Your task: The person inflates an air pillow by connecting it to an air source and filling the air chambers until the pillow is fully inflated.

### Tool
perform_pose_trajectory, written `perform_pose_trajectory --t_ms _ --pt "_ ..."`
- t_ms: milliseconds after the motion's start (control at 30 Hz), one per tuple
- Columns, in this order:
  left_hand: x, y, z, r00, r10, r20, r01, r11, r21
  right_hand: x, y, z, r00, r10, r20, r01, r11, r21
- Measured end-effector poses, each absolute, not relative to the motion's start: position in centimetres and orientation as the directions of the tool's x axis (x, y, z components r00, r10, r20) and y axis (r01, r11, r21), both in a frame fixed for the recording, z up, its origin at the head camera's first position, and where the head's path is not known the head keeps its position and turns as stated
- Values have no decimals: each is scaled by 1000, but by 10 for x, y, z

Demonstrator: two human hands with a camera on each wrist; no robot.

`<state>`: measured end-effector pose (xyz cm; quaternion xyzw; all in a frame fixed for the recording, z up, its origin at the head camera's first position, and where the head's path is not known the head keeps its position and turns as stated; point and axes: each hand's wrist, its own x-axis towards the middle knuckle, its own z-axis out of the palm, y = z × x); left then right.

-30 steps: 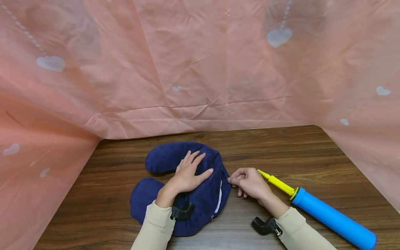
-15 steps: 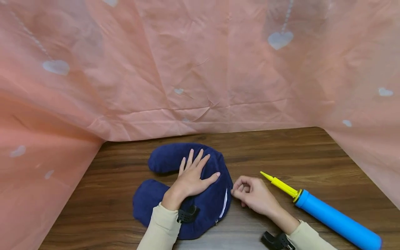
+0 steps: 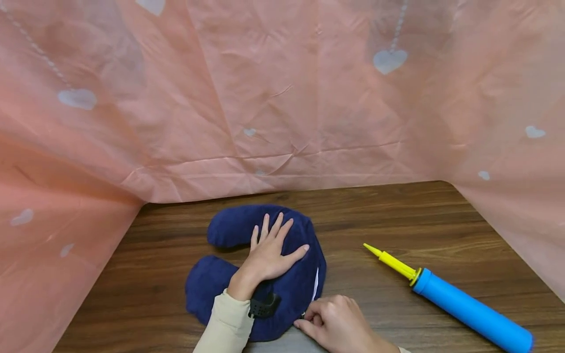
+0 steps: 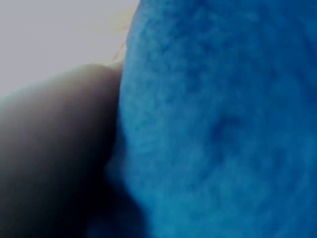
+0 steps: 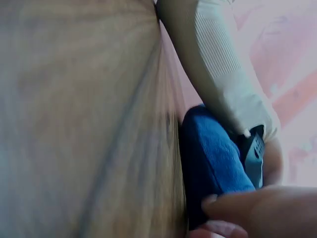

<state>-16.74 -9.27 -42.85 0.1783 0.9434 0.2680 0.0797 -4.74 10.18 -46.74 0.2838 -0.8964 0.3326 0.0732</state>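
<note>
A navy blue plush U-shaped neck pillow (image 3: 282,316) lies on the wooden table, its opening to the left. My left hand (image 3: 267,257) rests on top with the fingers spread and straight. Along the pillow's right edge, a zipper gap shows a white strip (image 3: 316,284). My right hand (image 3: 337,321) is at the lower end of that gap, thumb and forefinger pinching the zipper pull (image 3: 303,314), which is mostly hidden by the fingers. Blue plush (image 4: 218,119) fills much of the left wrist view. In the right wrist view, the right thumb (image 5: 237,206) lies against the pillow (image 5: 210,153).
A blue hand pump (image 3: 474,309) with a yellow nozzle (image 3: 395,262) lies on the table (image 3: 397,215) to the right, its tip toward the pillow. Pink curtain (image 3: 282,98) with pale hearts hangs behind and at both sides.
My right hand has moved from the middle of the pillow's right edge down to the zipper's lower end, toward me. The left hand has spread its fingers and stays on the pillow.
</note>
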Motion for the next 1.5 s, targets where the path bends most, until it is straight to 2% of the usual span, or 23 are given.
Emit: perform_pose_trajectory --t_ms 233,367,667,967,1167,1267,1500 --pt "-162 -92 -417 -929 354 -110 230 783 579 -43 92 -473 -748 -396 533 -640 644 -419" --pt "-160 -90 -416 -921 362 -141 209 767 606 -44 95 -473 -702 -400 589 -679 624 -387" --pt "-163 -89 -424 -915 378 -139 212 745 633 -54 122 -466 -645 -576 502 -763 516 -388" --pt "-162 -87 -426 -931 343 -124 193 751 632 -60 143 -462 -624 -585 519 -777 535 -332" --pt "-159 -82 -428 -939 327 -107 190 752 631 -55 141 -460 -654 -622 431 -749 452 -484" --pt "-159 -80 -426 -941 323 -103 193 759 622 -54 137 -458 -642 -654 401 -748 421 -513" --pt "-160 -81 -421 -940 324 -111 189 761 621 -52 134 -455 -572 -715 402 -811 420 -407"
